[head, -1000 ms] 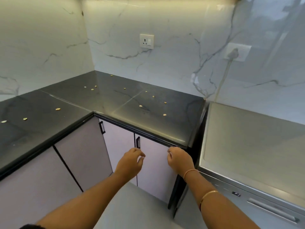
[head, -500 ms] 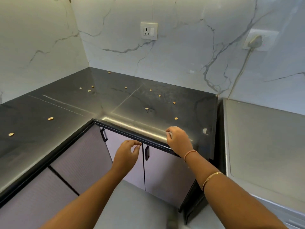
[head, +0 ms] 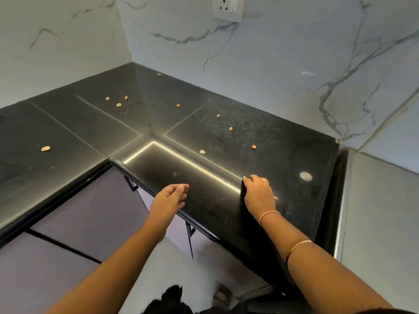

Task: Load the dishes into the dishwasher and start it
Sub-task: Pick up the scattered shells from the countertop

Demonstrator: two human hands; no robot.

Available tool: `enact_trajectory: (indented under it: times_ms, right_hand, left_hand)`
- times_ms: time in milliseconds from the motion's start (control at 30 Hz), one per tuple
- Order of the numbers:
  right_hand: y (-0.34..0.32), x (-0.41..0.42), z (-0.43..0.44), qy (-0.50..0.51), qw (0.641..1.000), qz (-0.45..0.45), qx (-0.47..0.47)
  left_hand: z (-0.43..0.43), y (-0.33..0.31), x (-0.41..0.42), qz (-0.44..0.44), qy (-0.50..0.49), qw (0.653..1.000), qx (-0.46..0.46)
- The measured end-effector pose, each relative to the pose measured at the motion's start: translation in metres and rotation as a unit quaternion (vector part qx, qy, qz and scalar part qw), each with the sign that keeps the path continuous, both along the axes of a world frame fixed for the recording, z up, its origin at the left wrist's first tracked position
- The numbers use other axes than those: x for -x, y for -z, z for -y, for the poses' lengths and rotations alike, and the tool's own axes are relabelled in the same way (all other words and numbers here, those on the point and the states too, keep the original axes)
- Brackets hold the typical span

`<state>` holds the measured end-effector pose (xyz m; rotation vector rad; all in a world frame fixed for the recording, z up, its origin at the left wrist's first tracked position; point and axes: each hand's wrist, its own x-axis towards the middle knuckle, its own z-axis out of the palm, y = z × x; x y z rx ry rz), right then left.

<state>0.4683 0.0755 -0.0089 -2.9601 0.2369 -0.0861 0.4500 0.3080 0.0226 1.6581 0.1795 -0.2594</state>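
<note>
The grey dishwasher point(head: 376, 211) shows only its flat top, at the right edge beside the black L-shaped countertop point(head: 226, 137). No dishes are in view. My left hand point(head: 170, 200) hovers over the counter's front edge, fingers loosely curled and apart, holding nothing. My right hand point(head: 258, 193) rests knuckles-up on the counter near its right end. Its fingers are curled down against the surface, and I see nothing in them.
Several small tan bits point(head: 202, 151) lie scattered over the counter. Lilac cabinet doors point(head: 90, 214) with dark handles sit below it. A wall socket point(head: 227, 7) is on the marble backsplash. A pale round spot point(head: 305, 176) marks the counter by my right hand.
Both hands rose from the cabinet fronts to counter level. My right hand moved onto the countertop. The view came closer and tilted down over the counter; the dishwasher slid mostly out of frame.
</note>
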Motion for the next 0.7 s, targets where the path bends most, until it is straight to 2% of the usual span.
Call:
enact_trajectory:
  times_ms: [167, 467, 567, 700]
  right_hand:
    - [0.005, -0.013, 0.005, -0.034, 0.999, 0.019, -0.016]
    - [0.005, -0.041, -0.02, -0.02, 0.999, 0.008, -0.048]
    - [0.001, -0.045, -0.026, 0.009, 0.991, 0.002, -0.132]
    - [-0.021, -0.054, -0.057, 0.017, 0.952, 0.018, -0.306]
  left_hand:
    - [0.024, 0.001, -0.018, -0.101, -0.03, 0.989, 0.108]
    - [0.044, 0.009, -0.076, -0.187, 0.018, 0.969, 0.158]
    - [0.043, 0.013, -0.085, -0.217, 0.029, 0.959, 0.18]
    - [0.041, 0.008, -0.107, -0.287, 0.053, 0.925, 0.245]
